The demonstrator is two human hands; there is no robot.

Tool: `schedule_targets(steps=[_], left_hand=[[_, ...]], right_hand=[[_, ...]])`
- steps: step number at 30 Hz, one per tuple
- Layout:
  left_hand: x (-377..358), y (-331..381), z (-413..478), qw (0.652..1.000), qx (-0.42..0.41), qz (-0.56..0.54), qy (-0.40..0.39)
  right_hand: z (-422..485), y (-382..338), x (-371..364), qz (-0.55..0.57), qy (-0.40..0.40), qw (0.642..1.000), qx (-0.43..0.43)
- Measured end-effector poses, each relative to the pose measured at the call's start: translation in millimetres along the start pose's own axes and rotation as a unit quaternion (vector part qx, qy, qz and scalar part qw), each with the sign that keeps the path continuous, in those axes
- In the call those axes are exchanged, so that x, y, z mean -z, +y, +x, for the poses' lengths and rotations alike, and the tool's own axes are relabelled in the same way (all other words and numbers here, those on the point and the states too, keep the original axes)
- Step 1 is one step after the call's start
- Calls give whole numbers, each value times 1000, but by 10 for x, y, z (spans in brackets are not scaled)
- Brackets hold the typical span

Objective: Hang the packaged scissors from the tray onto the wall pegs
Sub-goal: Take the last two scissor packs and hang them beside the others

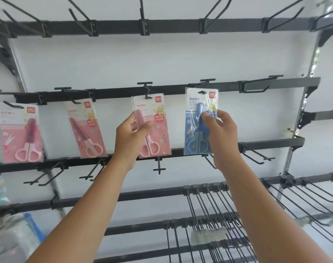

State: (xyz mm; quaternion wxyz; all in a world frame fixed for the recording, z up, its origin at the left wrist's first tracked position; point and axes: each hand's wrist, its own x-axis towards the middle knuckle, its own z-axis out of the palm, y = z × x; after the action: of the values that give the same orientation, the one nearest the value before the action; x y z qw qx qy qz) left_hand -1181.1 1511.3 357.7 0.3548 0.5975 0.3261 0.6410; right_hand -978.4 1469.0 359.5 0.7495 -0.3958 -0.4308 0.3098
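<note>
Two pink scissors packs (19, 133) (86, 128) hang from pegs on the middle rail at the left. My left hand (132, 137) grips a third pink pack (158, 118), whose top hole sits at a black peg (145, 90). My right hand (221, 133) pinches a blue scissors pack (195, 118) by its right edge, with the pack's hang hole up at the peg (204, 83) to the right. Whether the pegs pass through the holes, I cannot tell. The tray is out of view.
Black rails (161, 27) with empty double-wire pegs cross the white wall above and below. An empty peg (256, 86) sits right of the blue pack. Long bare hooks (209, 209) crowd the lower right. Blurred packaged goods (8, 234) lie at the lower left.
</note>
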Motion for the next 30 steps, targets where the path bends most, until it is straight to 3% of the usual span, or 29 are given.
schedule_targets(steps=[15, 30], left_hand=[[7, -79, 64, 997, 7, 81, 2], [-63, -71, 28, 994, 12, 107, 21]], right_hand=[[279, -34, 122, -88, 35, 995, 24], [411, 82, 120, -170, 20, 984, 50]])
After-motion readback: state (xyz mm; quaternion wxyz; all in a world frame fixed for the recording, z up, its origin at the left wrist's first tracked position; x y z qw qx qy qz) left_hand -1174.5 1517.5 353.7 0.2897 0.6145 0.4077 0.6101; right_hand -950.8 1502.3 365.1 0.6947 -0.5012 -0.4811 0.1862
